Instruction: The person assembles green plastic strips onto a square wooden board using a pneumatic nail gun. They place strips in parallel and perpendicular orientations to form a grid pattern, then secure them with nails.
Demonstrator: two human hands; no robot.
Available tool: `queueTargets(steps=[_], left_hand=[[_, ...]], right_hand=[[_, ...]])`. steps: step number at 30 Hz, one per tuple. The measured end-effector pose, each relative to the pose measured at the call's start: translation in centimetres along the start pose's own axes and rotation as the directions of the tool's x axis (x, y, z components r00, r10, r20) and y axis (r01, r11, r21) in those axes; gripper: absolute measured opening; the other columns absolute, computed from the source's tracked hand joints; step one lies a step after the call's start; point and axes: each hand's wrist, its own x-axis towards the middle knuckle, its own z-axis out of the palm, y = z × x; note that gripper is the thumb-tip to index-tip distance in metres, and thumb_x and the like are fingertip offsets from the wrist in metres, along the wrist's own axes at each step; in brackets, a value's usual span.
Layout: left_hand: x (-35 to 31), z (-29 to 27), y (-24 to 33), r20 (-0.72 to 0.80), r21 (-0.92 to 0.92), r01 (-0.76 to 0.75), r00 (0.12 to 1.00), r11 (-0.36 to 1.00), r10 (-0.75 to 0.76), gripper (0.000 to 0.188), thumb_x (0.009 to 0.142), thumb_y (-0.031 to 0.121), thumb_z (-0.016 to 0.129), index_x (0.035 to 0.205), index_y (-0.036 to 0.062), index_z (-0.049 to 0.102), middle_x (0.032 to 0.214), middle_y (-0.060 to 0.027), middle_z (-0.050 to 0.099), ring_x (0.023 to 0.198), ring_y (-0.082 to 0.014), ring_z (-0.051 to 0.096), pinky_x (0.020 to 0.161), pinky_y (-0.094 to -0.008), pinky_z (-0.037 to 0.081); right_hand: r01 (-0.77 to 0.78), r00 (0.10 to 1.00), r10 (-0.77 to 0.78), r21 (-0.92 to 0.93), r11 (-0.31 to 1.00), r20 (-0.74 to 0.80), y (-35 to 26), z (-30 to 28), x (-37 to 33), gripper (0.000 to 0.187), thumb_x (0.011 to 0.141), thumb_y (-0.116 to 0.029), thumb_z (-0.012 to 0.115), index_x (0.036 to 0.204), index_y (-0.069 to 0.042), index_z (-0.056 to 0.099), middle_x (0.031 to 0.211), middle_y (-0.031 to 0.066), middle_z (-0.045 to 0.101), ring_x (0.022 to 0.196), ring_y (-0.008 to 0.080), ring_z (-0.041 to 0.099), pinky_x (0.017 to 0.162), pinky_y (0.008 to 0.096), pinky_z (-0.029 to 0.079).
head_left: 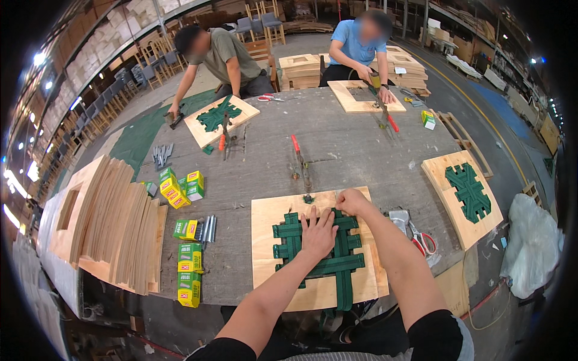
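In front of me lies a light plywood panel (264,225) with dark green webbing straps (291,233) crossed and woven over its middle. My left hand (319,233) presses flat on the straps with its fingers spread. At the panel's far edge my right hand (353,202) is closed, pinching the upper end of a lengthwise green strap (343,289). That strap's other end hangs toward the near edge. Just beyond the panel stands a toggle clamp (303,168) with a red handle. To the right rest a grey metal tool (399,218), partly hidden by my forearm, and red-handled scissors (428,243).
Green-yellow boxes (189,259) and grey staple strips (209,228) lie left, beside stacked plywood panels (135,234). A webbed panel (445,174) sits right, near a plastic bag (530,240). Across the table, two people (226,63) (355,48) work at clamped panels.
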Motion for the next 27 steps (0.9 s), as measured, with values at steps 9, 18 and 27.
queueTargets(steps=[9,18,27], left_hand=[[-0.1,0.0,-0.1,0.003,0.009,0.003,1.000,1.000,-0.003,0.049,0.107,0.039,0.047,0.149,0.0158,0.054,0.159,-0.0003,0.044,0.153,-0.0405,0.025,0.121,-0.0700,0.016],[-0.1,-0.1,-0.2,-0.002,0.008,0.001,1.000,1.000,-0.001,0.050,0.107,0.040,0.046,0.151,0.0175,0.051,0.159,-0.0004,0.043,0.152,-0.0403,0.029,0.121,-0.0709,0.015],[0.0,-0.9,0.4,0.150,0.003,0.037,0.988,0.999,-0.037,0.053,0.109,0.043,0.037,0.157,0.0201,0.043,0.166,0.0015,0.034,0.155,-0.0383,0.024,0.123,-0.0706,0.011]], right_hand=[[0.018,1.000,-0.018,0.008,1.000,-0.009,0.0,0.2,0.0,0.016,0.082,-0.015,0.081,0.092,-0.003,0.078,0.081,0.0145,0.075,0.070,0.0196,0.071,0.062,0.0362,0.056],[0.146,0.952,0.055,0.603,0.784,-0.301,2.8,-3.1,-6.4,0.029,0.096,-0.025,0.070,0.112,-0.002,0.075,0.082,0.0051,0.073,0.074,0.0141,0.068,0.065,0.0318,0.054],[-0.401,0.720,0.265,-0.072,0.913,-0.641,13.6,-4.1,-18.0,0.040,0.084,-0.035,0.080,0.099,0.002,0.075,0.092,0.0247,0.074,0.087,0.0371,0.073,0.078,0.0442,0.056]])
